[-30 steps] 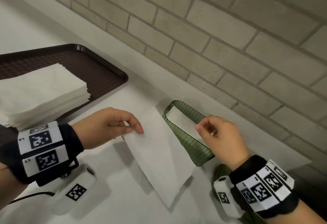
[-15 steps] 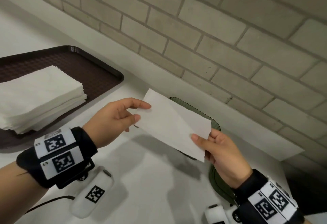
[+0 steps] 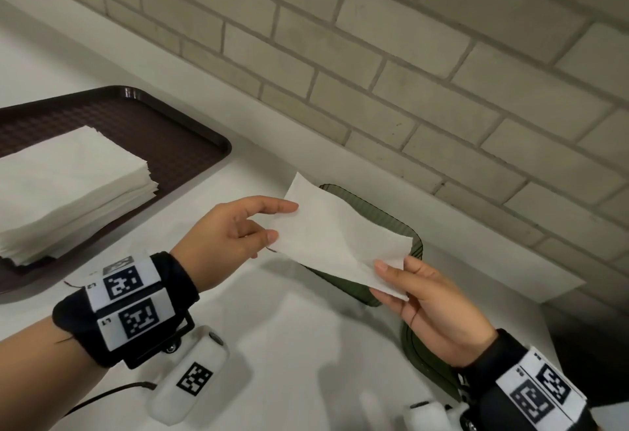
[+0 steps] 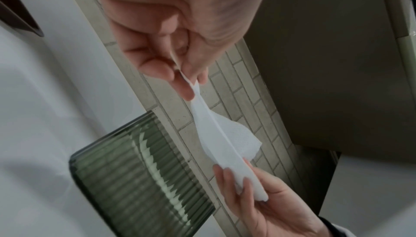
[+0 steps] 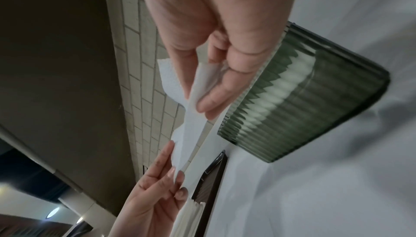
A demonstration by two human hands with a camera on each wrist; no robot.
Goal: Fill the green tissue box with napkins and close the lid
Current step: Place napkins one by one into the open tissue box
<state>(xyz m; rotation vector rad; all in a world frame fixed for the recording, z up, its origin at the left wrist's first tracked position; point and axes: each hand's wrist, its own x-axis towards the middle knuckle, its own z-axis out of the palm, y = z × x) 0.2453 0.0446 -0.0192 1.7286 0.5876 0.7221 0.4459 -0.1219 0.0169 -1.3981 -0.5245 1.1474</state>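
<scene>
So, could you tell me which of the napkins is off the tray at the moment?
The single napkin stretched between the left hand and right hand above the green tissue box; the others sit stacked on the brown tray.

Napkin stack [image 3: 68, 189] on tray [image 3: 177, 144], left of box [image 3: 413, 247]

A white napkin [image 3: 337, 240] hangs spread just above the open, ribbed green tissue box [image 3: 413, 250]; the napkin stack [image 3: 68, 189] lies well left of the box.

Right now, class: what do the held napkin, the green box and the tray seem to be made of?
Napkin: thin matte paper tissue; it creases and sags.
Green box: likely translucent ribbed plastic or glass; glossy highlights along the ridges.
Tray: probably dark brown textured plastic with a shiny rim.
</scene>
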